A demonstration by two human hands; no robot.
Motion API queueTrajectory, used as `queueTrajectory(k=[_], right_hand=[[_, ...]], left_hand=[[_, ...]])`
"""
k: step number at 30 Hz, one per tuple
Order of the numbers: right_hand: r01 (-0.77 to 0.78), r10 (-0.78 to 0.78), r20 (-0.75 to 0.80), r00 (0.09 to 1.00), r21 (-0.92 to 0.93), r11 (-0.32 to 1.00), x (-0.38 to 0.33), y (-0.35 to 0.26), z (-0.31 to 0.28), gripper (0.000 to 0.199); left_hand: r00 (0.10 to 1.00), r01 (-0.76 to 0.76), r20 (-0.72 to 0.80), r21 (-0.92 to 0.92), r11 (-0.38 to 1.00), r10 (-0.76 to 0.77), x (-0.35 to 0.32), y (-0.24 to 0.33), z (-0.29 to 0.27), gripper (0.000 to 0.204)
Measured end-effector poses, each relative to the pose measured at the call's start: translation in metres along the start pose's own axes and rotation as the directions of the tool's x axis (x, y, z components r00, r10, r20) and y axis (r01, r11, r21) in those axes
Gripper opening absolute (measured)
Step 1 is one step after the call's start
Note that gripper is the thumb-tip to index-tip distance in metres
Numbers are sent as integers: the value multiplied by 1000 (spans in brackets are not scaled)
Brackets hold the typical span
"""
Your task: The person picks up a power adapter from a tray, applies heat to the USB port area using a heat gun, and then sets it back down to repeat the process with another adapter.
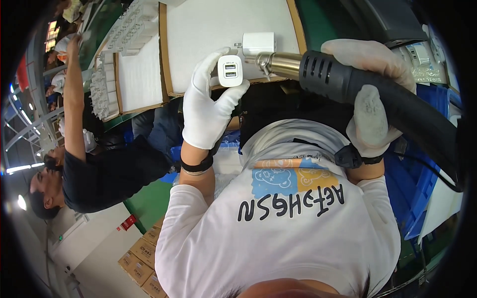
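My left hand [206, 104], in a white glove, is closed on a small white USB wall charger [230, 79], pinched between thumb and fingers. Two dark USB ports on the charger's end face up toward me. My right hand [372, 57], also gloved, wraps round a black hot air gun [325, 74] with a vented body. The gun's metal nozzle points left and its tip is close beside the charger; I cannot tell whether they touch. Just beyond the nozzle, a second white charger [259, 43] lies on its side with its plug prongs toward the left.
A white board with cardboard edging [198, 25] covers the bench before me. Many white chargers [126, 35] stand in rows at the far left. A co-worker in a dark shirt [114, 174] reaches forward on the left. Blue bins [410, 198] stand at the right, cardboard boxes [141, 258] lower left.
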State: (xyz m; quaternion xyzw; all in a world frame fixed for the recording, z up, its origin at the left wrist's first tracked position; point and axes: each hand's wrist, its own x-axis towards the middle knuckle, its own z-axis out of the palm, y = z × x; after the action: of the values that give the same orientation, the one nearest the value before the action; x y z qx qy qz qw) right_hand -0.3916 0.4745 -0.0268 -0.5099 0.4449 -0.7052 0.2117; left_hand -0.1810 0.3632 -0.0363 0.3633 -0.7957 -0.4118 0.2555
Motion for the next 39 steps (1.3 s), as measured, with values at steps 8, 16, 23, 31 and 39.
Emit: queueTrajectory(k=[8,16,23,31,39], right_hand=[[55,-56,-92,994,-8,998,-2,3,4,40],[39,-41,-109,993,-17,999,-1,4,7,41],[10,-9,-38,999,22,1000,-3,6,6,42],[14,-16,-75,997,-27,1000,1,8,8,44],[36,-38,-56,998,-37,999,5,7,10,43]], left_hand=[[998,-14,-56,-58,998,10,0,-3,3,52],[997,38,-63,-98,995,-44,0,-6,3,50],[996,12,-83,-91,996,-19,1,-8,2,50],[994,31,-100,-110,993,-42,4,-13,0,51],[993,57,-100,-127,990,-70,6,-9,0,50]])
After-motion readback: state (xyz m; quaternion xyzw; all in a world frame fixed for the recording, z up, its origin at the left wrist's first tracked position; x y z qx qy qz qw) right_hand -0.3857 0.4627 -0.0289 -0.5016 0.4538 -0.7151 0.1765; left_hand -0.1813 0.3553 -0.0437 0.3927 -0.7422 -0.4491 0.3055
